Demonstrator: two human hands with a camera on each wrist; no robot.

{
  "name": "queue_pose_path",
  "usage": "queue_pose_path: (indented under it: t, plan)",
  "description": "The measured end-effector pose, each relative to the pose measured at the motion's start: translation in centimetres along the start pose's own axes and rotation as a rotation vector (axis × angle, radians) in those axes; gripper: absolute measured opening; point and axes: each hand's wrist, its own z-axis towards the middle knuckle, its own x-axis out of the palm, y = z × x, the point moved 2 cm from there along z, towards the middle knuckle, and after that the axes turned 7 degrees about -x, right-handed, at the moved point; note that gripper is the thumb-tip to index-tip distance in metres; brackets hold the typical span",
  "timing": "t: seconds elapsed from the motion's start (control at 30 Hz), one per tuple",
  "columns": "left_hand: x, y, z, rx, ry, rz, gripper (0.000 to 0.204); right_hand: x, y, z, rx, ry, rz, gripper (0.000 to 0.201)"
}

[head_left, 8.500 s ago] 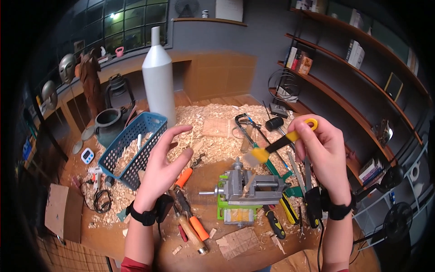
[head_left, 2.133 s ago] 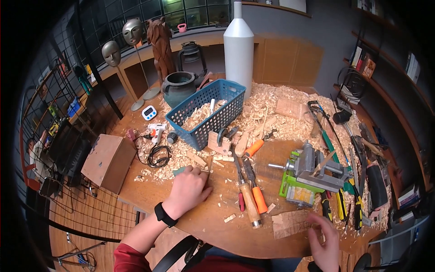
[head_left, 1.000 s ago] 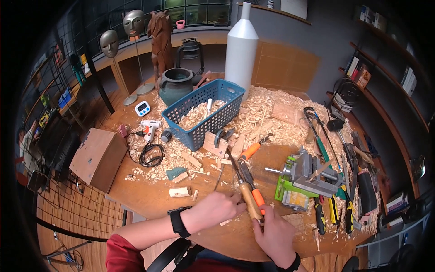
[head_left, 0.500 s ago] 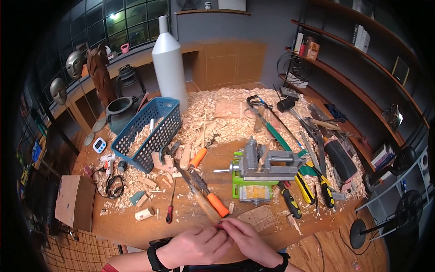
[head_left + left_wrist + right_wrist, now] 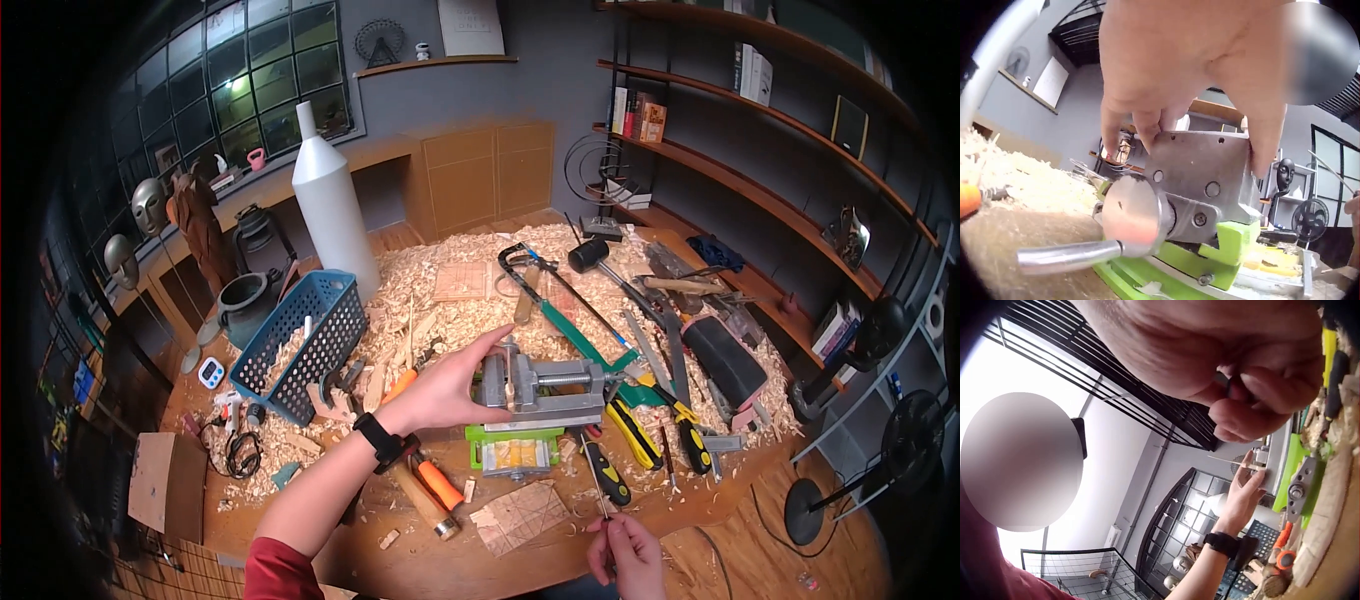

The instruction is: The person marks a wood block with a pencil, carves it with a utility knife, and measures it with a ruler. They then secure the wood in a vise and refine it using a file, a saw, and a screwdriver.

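My left hand (image 5: 440,390) spans the end block of a grey metal vise (image 5: 560,405), fingers on the far side and thumb on the near side. In the left wrist view, the fingers and thumb bracket the same vise block (image 5: 1200,169). A thin wooden piece (image 5: 511,385) stands in the vise's jaws. Low at the right front, my right hand (image 5: 628,555) grips a tool with a thin shaft (image 5: 600,492) pointing up; its handle is mostly hidden in the fist. The right wrist view shows curled fingers (image 5: 1250,406) round a dark handle end.
Wood shavings (image 5: 420,275) cover the back of the table. A blue basket (image 5: 300,350) stands left; chisels with a wooden handle (image 5: 425,505) and an orange one (image 5: 437,485) lie in front. Right of the vise are a yellow-black cutter (image 5: 635,437), a saw (image 5: 570,330) and a mallet (image 5: 590,255).
Earlier the right hand held a yellow-handled brush. Half a second ago both hands met at the table's front; the left has since moved up to the vise, the right off to the right with the thin-shafted tool.
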Motion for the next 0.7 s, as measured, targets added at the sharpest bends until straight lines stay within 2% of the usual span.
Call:
queue_pose_path:
  t: [0.13, 0.2, 0.23, 0.3, 0.33, 0.37, 0.43, 0.47, 0.53, 0.63, 0.7]
  plan:
    - [0.3, 0.1, -0.4, 0.012, -0.093, 0.073, 0.109, -0.2, -0.2, 0.1, -0.019, 0.025, 0.009, 0.025]
    - [0.7, -0.5, -1.0, -0.006, -0.229, 0.205, 0.109, 0.2, 0.0, 0.1, -0.026, 0.047, 0.003, 0.024]
    - [0.9, -1.0, -1.3, -0.016, -0.238, 0.207, 0.109, 0.4, 0.1, 0.2, -0.038, 0.056, 0.001, 0.023]
    - [1.5, -1.5, -1.7, -0.166, -0.334, 0.281, 0.108, 0.7, 0.0, 0.4, -0.045, 0.072, -0.002, 0.021]
    - [2.1, -1.5, -2.0, -0.134, -0.444, 0.332, 0.11, 0.8, -0.2, 0.5, -0.053, 0.073, -0.004, 0.02]
    - [2.7, -1.6, -2.2, -0.144, -0.45, 0.329, 0.11, 0.9, -0.9, 0.8, -0.048, 0.082, -0.009, 0.02]
    - [3.6, -2.0, -2.5, -0.223, -0.608, 0.409, 0.11, 1.3, -1.4, 1.6, -0.335, 0.019, -0.394, 0.015]
    - [4.0, -2.3, -2.6, -0.23, -0.639, 0.446, 0.109, 1.7, -1.3, 1.5, -0.329, 0.02, -0.398, 0.015]
    - [4.0, -3.0, -3.3, -0.232, -0.609, 0.478, 0.109, 3.1, 0.0, 1.7, -0.681, -0.096, -0.71, 0.017]
    - [3.1, -3.6, -4.6, -0.226, -0.53, 0.459, 0.106, 2.8, 0.5, 3.1, -0.632, -0.062, -0.859, 0.018]
    - [2.4, -3.0, -5.6, -0.2, -0.407, 0.206, 0.103, 2.4, 1.4, 4.2, -0.661, -0.099, -0.898, 0.018]
